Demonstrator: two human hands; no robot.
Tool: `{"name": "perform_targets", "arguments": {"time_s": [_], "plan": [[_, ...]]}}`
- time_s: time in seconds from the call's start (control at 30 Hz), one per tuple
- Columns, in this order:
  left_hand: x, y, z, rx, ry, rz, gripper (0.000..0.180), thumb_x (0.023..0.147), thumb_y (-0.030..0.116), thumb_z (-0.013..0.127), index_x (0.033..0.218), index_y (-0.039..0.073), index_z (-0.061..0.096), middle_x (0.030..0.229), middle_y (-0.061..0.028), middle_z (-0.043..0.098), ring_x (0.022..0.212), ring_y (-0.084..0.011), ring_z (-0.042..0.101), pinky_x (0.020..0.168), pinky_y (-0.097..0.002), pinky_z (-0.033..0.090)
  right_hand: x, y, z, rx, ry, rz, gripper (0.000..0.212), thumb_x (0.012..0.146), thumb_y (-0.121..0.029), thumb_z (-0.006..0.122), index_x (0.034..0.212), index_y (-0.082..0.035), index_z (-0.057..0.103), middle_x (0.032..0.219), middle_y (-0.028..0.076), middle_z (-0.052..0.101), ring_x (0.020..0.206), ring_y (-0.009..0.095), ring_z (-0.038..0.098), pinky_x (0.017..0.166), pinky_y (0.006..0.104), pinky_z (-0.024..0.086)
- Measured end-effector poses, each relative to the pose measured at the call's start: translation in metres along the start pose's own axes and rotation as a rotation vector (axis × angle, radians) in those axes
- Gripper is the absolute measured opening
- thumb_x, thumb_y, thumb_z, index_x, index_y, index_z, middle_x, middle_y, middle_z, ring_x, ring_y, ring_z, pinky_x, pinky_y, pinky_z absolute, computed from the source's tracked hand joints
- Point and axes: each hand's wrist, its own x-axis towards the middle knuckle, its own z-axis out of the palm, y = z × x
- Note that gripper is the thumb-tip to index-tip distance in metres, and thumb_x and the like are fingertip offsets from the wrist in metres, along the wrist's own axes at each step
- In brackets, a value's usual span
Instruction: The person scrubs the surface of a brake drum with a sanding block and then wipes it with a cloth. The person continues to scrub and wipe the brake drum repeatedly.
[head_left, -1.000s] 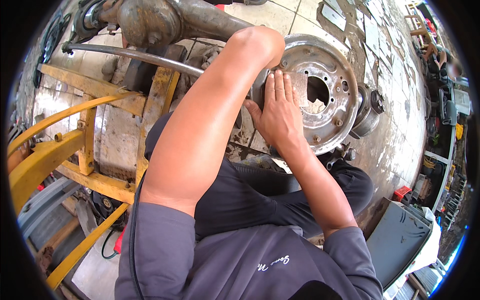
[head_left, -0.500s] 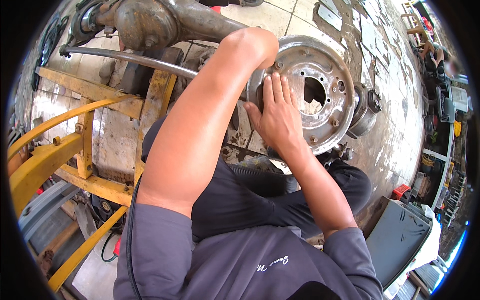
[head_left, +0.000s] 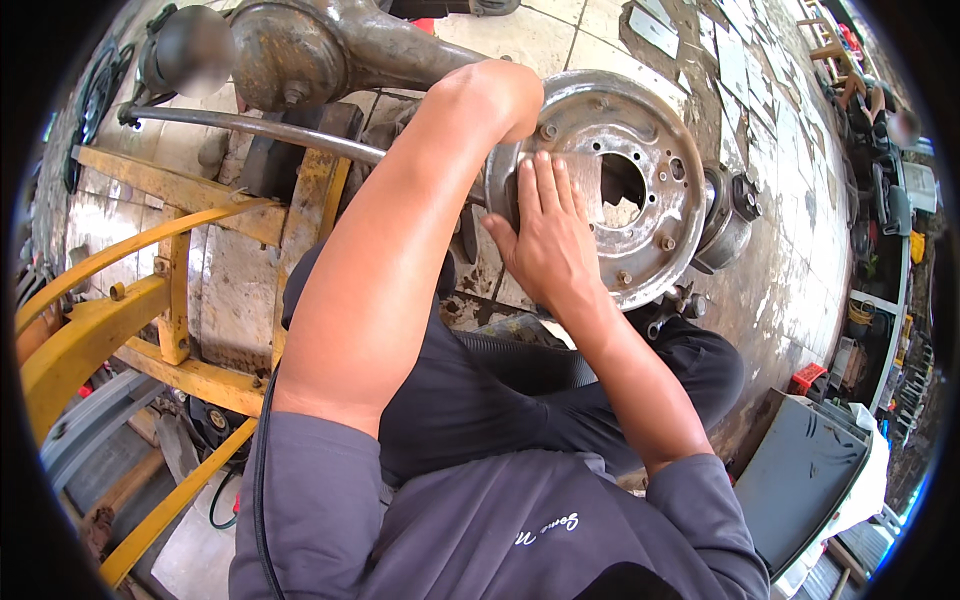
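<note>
Head view | round metal plate (head_left: 660,212): upper centre, beside axle tube (head_left: 420,52) | right hand (head_left: 555,238): flat, fingers together, over thin brown sheet (head_left: 591,176) on plate | left hand: out of sight, grip cannot be told | judged partway: some bright metal showing, brown staining left elsewhere

The left forearm (head_left: 390,250) is bare and reaches from the near left toward the far side, slanting rightward. At its far end the left wrist (head_left: 475,85) bends sharply, so the left hand (head_left: 516,105) drops to the right — its fingers are hidden from view. The right forearm (head_left: 630,365) slants from the near right toward the left, its wrist almost straight. The right hand (head_left: 555,235) is palm down, back showing, fingers (head_left: 547,185) extended, close together and pointing far — the thumb (head_left: 497,235) spread out leftward.
</note>
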Motion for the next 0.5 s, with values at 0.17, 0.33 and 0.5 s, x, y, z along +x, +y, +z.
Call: {"name": "perform_targets", "arguments": {"time_s": [0.17, 0.33, 0.5], "plan": [[0.008, -0.002, 0.003, 0.026, -0.003, 0.038, 0.028, 0.094, 0.02, 0.059, 0.11, 0.003, 0.074, 0.113, -0.0188, 0.071, 0.105, -0.0349, 0.068, 0.094, -0.0436, 0.054, 0.011, 0.0, -0.003, 0.024, 0.016, 0.017, 0.08, 0.099, -0.052, 0.052, 0.149, 0.008, 0.038, 0.158, 0.026, 0.034, 0.15, 0.04, 0.027, 0.122, 0.0501, 0.023], [0.009, -0.004, 0.007, 0.014, 0.014, -0.005, 0.028, 0.094, 0.02, 0.058, 0.11, 0.003, 0.075, 0.114, -0.0183, 0.071, 0.106, -0.0341, 0.068, 0.094, -0.0433, 0.053, 0.003, 0.0, -0.004, 0.03, -0.005, 0.0, 0.078, 0.1, -0.051, 0.05, 0.149, 0.008, 0.038, 0.157, 0.027, 0.035, 0.149, 0.041, 0.029, 0.121, 0.0496, 0.024], [0.005, -0.002, 0.001, 0.019, 0.002, 0.022, 0.028, 0.094, 0.02, 0.058, 0.11, 0.003, 0.075, 0.115, -0.0178, 0.071, 0.107, -0.0337, 0.068, 0.095, -0.0429, 0.053, 0.012, 0.001, -0.001, 0.038, 0.029, 0.008, 0.078, 0.1, -0.051, 0.051, 0.149, 0.008, 0.038, 0.158, 0.027, 0.034, 0.149, 0.04, 0.029, 0.121, 0.0502, 0.024]]}}
